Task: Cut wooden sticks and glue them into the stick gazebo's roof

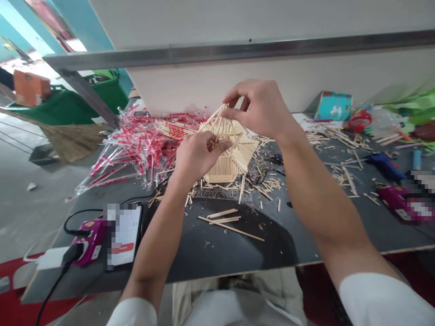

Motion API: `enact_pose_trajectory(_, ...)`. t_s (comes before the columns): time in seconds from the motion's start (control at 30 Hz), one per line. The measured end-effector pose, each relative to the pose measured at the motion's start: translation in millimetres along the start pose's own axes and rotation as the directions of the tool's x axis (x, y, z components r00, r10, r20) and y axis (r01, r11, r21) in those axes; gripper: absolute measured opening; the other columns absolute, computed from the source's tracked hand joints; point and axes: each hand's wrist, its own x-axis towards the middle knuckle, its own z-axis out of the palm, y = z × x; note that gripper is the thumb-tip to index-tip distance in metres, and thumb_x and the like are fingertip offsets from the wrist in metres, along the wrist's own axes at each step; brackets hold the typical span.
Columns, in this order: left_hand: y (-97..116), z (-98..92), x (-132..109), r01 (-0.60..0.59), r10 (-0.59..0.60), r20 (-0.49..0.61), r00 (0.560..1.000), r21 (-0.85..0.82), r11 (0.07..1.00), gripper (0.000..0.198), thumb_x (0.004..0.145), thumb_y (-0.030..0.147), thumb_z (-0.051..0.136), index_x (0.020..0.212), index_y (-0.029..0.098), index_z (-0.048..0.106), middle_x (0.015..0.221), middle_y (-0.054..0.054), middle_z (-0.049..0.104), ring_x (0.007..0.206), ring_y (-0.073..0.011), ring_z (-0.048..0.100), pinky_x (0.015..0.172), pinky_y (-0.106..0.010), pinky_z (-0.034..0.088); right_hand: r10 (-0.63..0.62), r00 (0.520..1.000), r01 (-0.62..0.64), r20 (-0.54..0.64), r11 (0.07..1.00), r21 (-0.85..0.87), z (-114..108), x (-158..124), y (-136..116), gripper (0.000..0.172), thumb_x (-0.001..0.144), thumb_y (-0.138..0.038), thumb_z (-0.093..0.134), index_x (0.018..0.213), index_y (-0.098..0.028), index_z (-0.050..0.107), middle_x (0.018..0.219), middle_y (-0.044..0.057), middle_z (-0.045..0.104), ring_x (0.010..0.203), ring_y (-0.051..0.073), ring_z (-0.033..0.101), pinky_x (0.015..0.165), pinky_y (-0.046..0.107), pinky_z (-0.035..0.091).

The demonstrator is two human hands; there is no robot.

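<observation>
At frame centre, bare dark tabletop lay open below; your left hand and right hand both pinched the pale, pointed wooden-stick model.

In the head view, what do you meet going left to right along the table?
Purple charger → red-and-clear wrapper pile → left hand → stick model → right hand → teal box → red round thing → blue tool.

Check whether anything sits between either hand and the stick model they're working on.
Nothing visible does. The left hand and right hand both already grip the stick model directly, fingers pinching its upper sticks. Loose sticks and red wrappers lie around it on the table, not between.
</observation>
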Motion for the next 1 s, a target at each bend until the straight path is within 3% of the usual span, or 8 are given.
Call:
enact_pose_trajectory(0.13, -1, 1.5, 1, 0.01, -0.01, 0.01, 1.0, 0.021, 1.0, 0.041, 0.088, 0.059, 0.073, 0.074, 0.02, 0.07, 0.064, -0.002, 0.064, 0.059, -0.0159, 0.053, 0.06, -0.031, 0.03, 0.02, 1.0, -0.02, 0.001, 1.0, 0.002, -2, 5, -2, 0.025, 0.087, -0.046, 0.077, 0.1, -0.024, 0.078, 0.104, 0.007, 0.079, 0.093, 0.025, 0.07, 0.078, 0.036, 0.051)
enact_pose_trajectory(0.3, -1, 1.9, 1, -0.009, 0.009, -0.009, 1.0, 0.03, 1.0, 0.04, 0.089, 0.056, 0.072, 0.071, 0.02, 0.067, 0.06, -0.001, 0.06, 0.057, -0.015, 0.05, 0.059, -0.032, 0.029, -0.049, 0.998, 0.047, -0.042, 0.998, -0.036, -3, 12, -1, 0.03, 0.093, -0.053, 0.069, 0.094, -0.024, 0.078, 0.098, 0.007, 0.08, 0.095, 0.025, 0.072, 0.08, 0.037, 0.052)
enact_pose_trajectory(0.5, 0, -0.7, 0, 0.002, -0.002, 0.028, 1.0, 0.016, 1.0, 0.042, 0.091, 0.058, 0.07, 0.074, 0.019, 0.069, 0.064, -0.002, 0.063, 0.061, -0.0154, 0.053, 0.062, -0.032, 0.033, -0.063, 0.977, 0.052, -0.202, 0.997, -0.058, -9, 11, 7, 0.025, 0.097, -0.045, 0.066, 0.089, -0.024, 0.076, 0.089, 0.004, 0.08, 0.077, 0.02, 0.071, 0.074, 0.034, 0.052)
enact_pose_trajectory(0.63, 0, -6.3, 0, 0.026, -0.025, 0.041, 0.999, -0.013, 1.0, 0.04, 0.092, 0.058, 0.068, 0.081, 0.019, 0.074, 0.069, -0.002, 0.069, 0.064, -0.0156, 0.057, 0.065, -0.032, 0.036, -0.056, 0.932, 0.092, -0.357, 0.992, 0.086, -14, -8, 26, 0.02, 0.092, -0.039, 0.074, 0.078, -0.024, 0.074, 0.074, 0.002, 0.075, 0.058, 0.015, 0.062, 0.056, 0.031, 0.046)
enact_pose_trajectory(0.73, 0, -13.1, -1, 0.02, -0.02, 0.011, 1.0, -0.006, 1.0, 0.036, 0.091, 0.055, 0.07, 0.088, 0.02, 0.079, 0.071, -0.002, 0.07, 0.065, -0.0153, 0.059, 0.066, -0.031, 0.038, 0.021, 0.901, 0.087, -0.432, 0.969, 0.23, -13, -32, 41, 0.011, 0.087, -0.033, 0.081, 0.084, -0.024, 0.076, 0.069, 0.0, 0.072, 0.053, 0.012, 0.058, 0.051, 0.029, 0.045)
enact_pose_trajectory(1.0, -4, -32.3, -2, -0.009, 0.01, -0.031, 0.999, 0.015, 1.0, 0.031, 0.093, 0.048, 0.07, 0.09, 0.019, 0.08, 0.069, -0.001, 0.069, 0.063, -0.0136, 0.058, 0.066, -0.031, 0.041, 0.109, 0.894, 0.03, -0.435, 0.953, 0.3, -16, -84, 70, 0.007, 0.093, -0.022, 0.071, 0.093, -0.017, 0.076, 0.081, 0.004, 0.077, 0.06, 0.01, 0.067, 0.055, 0.025, 0.054)
